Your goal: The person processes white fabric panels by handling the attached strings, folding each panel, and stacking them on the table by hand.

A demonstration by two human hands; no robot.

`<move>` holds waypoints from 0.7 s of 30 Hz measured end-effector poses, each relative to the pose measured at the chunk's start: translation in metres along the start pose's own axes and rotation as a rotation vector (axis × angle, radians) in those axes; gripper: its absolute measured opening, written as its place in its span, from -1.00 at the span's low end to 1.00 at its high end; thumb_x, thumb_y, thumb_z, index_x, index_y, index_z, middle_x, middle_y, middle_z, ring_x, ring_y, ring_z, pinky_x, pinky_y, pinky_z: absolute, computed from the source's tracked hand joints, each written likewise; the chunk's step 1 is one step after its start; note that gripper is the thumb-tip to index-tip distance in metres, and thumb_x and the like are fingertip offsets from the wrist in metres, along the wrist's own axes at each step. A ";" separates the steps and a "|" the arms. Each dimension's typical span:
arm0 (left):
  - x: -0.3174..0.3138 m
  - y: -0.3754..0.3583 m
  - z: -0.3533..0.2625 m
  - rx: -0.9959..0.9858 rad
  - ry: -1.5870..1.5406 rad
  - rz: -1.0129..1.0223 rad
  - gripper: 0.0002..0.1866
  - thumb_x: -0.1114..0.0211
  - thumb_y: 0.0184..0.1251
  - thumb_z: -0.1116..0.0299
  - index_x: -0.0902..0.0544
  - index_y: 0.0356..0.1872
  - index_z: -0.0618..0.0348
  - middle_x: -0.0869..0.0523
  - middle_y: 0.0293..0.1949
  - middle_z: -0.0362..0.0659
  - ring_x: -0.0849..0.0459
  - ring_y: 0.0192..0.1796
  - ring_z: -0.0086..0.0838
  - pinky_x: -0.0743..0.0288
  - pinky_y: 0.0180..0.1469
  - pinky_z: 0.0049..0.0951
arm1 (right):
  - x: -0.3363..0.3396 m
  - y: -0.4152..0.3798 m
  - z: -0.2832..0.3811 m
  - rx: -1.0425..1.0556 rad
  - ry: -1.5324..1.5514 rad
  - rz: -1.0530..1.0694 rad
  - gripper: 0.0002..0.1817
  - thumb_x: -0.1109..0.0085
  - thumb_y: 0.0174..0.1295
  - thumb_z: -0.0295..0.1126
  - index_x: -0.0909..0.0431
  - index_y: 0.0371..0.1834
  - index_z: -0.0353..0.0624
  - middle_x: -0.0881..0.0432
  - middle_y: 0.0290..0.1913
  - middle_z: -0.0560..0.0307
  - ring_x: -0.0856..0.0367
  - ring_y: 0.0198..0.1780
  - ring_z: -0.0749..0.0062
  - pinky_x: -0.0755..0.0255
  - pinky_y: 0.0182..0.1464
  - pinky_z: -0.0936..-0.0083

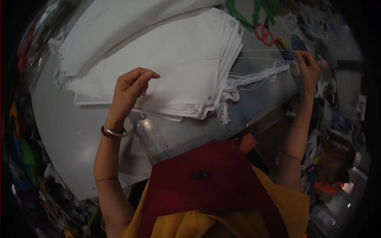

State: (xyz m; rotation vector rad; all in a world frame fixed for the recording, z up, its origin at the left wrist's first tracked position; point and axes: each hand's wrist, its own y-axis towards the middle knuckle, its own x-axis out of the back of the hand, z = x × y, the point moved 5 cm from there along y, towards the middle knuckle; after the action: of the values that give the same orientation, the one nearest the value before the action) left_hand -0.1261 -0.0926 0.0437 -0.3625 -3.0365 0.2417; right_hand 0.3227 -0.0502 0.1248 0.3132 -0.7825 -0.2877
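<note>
My right hand [308,69] is raised at the right of the table, with fingertips pinched on a thin white string [266,58]. Two strands of it run leftward over a stack of white cloth sheets [170,59]. The sheets have small metal eyelets near their edges. Over the left part of the stack, my left hand [133,87] has thumb and forefinger pressed together; what they pinch, if anything, is too small to see. A bundle of white strings [254,78] lies beside the stack's right edge, its loose ends hanging near the corner.
Behind the stack lies a larger folded white cloth [115,27]. Red-handled scissors [264,35] and green strips [254,14] rest at the back right. The grey table [75,139] has an edge close to my body. Cluttered piles surround it on both sides.
</note>
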 end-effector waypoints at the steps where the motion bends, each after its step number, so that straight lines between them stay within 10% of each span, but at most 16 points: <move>1: 0.008 -0.002 -0.001 0.010 0.003 -0.035 -0.78 -0.18 0.32 0.27 -0.68 -0.29 0.21 -0.46 -0.64 -0.41 -0.28 -0.58 -0.79 -0.10 -0.55 -0.74 | 0.004 0.007 -0.016 -0.016 -0.014 0.032 -0.89 -0.21 0.18 -0.39 -0.62 -0.34 -0.20 -0.53 -0.50 0.39 -0.33 -0.45 0.78 -0.19 -0.40 0.75; 11: 0.032 -0.007 -0.007 -0.109 0.133 -0.268 -0.86 -0.30 0.19 0.37 -0.67 -0.41 0.23 -0.51 -0.63 -0.38 -0.36 -0.56 -0.76 -0.21 -0.52 -0.71 | -0.006 0.031 -0.083 -0.185 -0.429 0.406 -0.81 -0.17 0.17 -0.37 -0.63 -0.22 -0.22 -0.64 -0.35 0.18 -0.58 -0.33 0.48 -0.37 -0.26 0.59; 13: 0.004 0.002 -0.006 -0.152 0.297 -0.069 -0.89 -0.31 0.19 0.41 -0.65 -0.38 0.25 -0.54 -0.59 -0.37 -0.37 -0.56 -0.77 -0.21 -0.52 -0.73 | -0.041 0.029 -0.039 0.175 -0.588 0.374 -0.77 -0.15 0.17 -0.38 -0.62 -0.15 -0.21 -0.65 -0.26 0.09 -0.63 -0.27 0.34 -0.42 -0.20 0.53; 17: -0.054 0.019 -0.012 -0.164 0.374 0.118 -0.89 -0.30 0.19 0.42 -0.64 -0.39 0.26 -0.56 -0.59 -0.35 -0.41 -0.54 -0.77 -0.24 -0.50 -0.73 | -0.150 -0.036 0.119 0.095 0.340 0.845 -0.74 -0.16 0.21 -0.32 -0.62 -0.08 -0.18 -0.63 -0.16 0.18 -0.57 -0.23 0.57 -0.47 -0.28 0.61; 21: -0.050 0.022 -0.017 -0.295 0.073 -0.076 -0.89 -0.32 0.12 0.40 -0.65 -0.44 0.23 -0.50 -0.69 -0.33 -0.36 -0.60 -0.74 -0.20 -0.56 -0.67 | -0.188 -0.063 0.134 -0.011 0.543 1.001 -0.79 -0.17 0.19 -0.34 -0.62 -0.18 -0.20 -0.62 -0.34 0.23 -0.53 -0.35 0.70 -0.41 -0.39 0.74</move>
State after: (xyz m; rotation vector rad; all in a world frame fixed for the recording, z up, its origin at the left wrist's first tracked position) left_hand -0.0711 -0.0810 0.0536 -0.2656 -3.0050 -0.2219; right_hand 0.0897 -0.0613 0.0702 -0.0430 -0.3236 0.7131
